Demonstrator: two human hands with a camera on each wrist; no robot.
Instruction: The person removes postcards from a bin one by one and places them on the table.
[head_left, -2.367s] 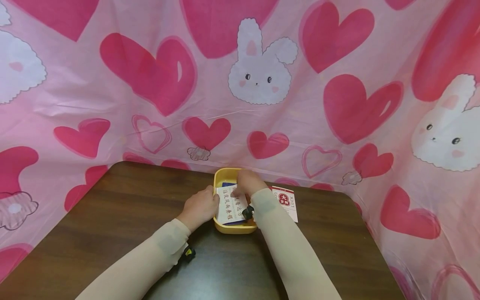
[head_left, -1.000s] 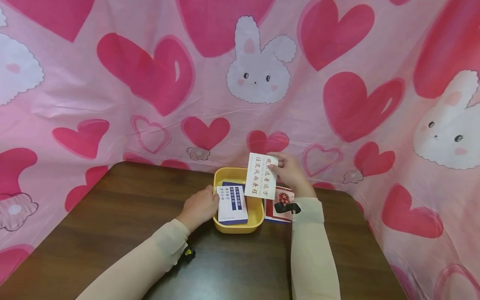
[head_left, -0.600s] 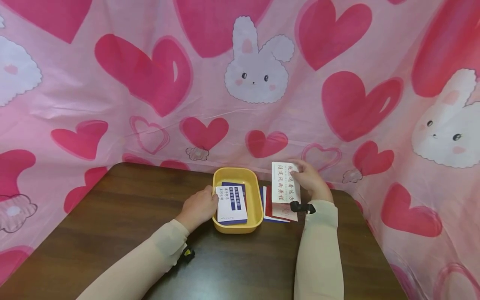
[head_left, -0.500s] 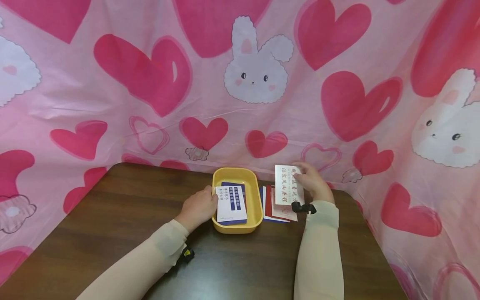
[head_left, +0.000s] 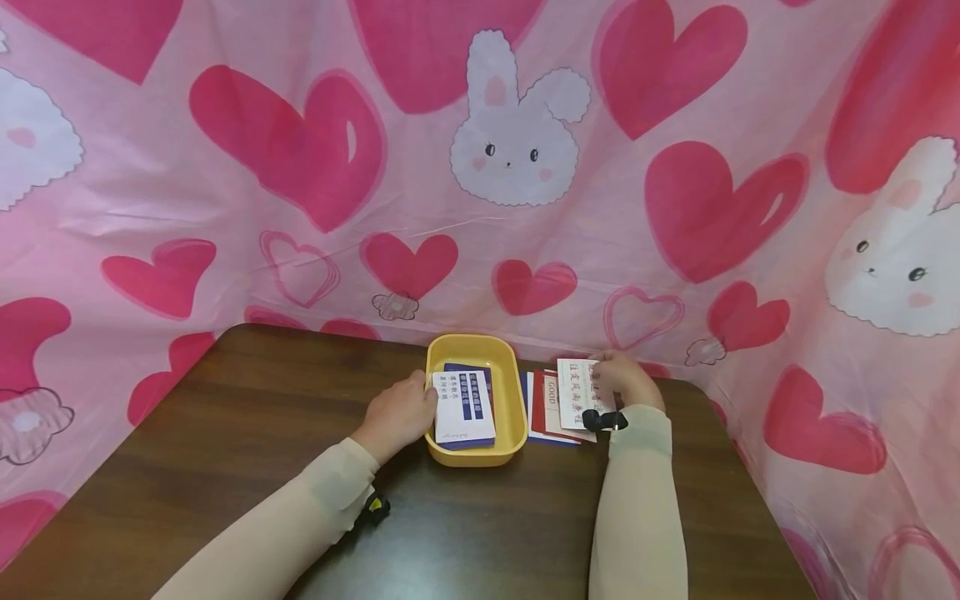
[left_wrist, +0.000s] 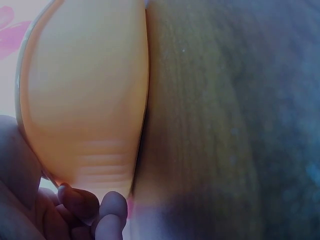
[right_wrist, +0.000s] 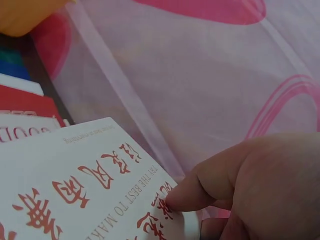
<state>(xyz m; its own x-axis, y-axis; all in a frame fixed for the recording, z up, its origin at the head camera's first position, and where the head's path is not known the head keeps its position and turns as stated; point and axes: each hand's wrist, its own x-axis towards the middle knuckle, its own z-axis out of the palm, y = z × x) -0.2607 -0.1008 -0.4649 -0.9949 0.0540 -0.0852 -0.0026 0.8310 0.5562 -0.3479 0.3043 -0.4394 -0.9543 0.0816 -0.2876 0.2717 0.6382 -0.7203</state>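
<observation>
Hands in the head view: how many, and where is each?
2: the left hand grips the yellow tray; the right hand pinches a white card to the tray's right.

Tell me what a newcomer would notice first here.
Probably the pink backdrop, its hearts and rabbits spread behind the table. Then the yellow tray near the table's far edge, gripped by the left hand; to its right, the right hand pinches a red-lettered white card.
</observation>
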